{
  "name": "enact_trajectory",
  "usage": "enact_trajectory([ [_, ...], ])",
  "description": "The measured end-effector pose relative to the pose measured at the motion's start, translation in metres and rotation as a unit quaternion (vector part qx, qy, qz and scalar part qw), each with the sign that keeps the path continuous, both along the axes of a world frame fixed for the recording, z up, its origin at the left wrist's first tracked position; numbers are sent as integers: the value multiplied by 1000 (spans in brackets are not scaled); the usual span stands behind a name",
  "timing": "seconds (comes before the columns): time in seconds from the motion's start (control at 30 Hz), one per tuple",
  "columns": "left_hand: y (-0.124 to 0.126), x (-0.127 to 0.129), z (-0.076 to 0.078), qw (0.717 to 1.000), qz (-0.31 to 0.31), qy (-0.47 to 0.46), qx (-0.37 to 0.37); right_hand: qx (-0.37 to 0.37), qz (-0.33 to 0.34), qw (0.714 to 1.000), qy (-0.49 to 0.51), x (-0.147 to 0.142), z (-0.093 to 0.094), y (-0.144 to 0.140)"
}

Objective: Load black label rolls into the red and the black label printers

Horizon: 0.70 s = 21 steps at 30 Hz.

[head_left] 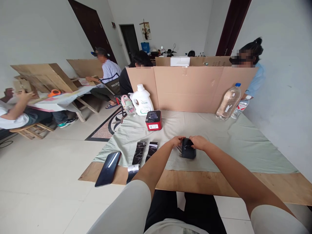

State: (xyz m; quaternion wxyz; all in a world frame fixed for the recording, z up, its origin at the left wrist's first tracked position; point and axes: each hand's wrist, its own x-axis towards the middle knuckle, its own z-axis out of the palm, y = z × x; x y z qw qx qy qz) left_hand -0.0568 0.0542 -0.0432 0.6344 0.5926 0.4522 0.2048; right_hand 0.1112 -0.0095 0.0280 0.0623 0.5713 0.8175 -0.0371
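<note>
A small black box-shaped device (188,153) with rounded corners rests on the cloth in front of me. My left hand (177,141) has its fingertips closed at the device's far left edge. From the other side, my right hand (199,143) grips its top right part, fingers bent over the upper face. What lies under the fingertips is too small to make out. Left of my hands are two rolls of black marbled film, a nearer one (151,150) and a farther one (139,152). Another roll (133,168) is partly covered by my left forearm.
A dark phone (108,169) lies at the table's left edge. A red and black box (153,121), a white jug (142,100) and a clear cup (129,106) stand behind. A cardboard screen (187,89) closes the back; two bottles, one large (228,102), stand right. People sit beyond.
</note>
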Motion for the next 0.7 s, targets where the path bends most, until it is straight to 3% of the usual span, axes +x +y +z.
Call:
enact_trajectory([
  [0.23,0,0,-1,1000,-8,-25,11,40,10,999,-13,-11,-6,-17],
  [0.4,1,-1,-4,1000,6,-7,-12,86,4,996,-19,-2,-15,-31],
  [0.6,4,-3,-10,1000,-2,-2,-9,30,3,999,-19,12,-11,-18],
  [0.7,5,-1,-11,999,-34,1,28,11,17,999,-30,11,-6,-9],
])
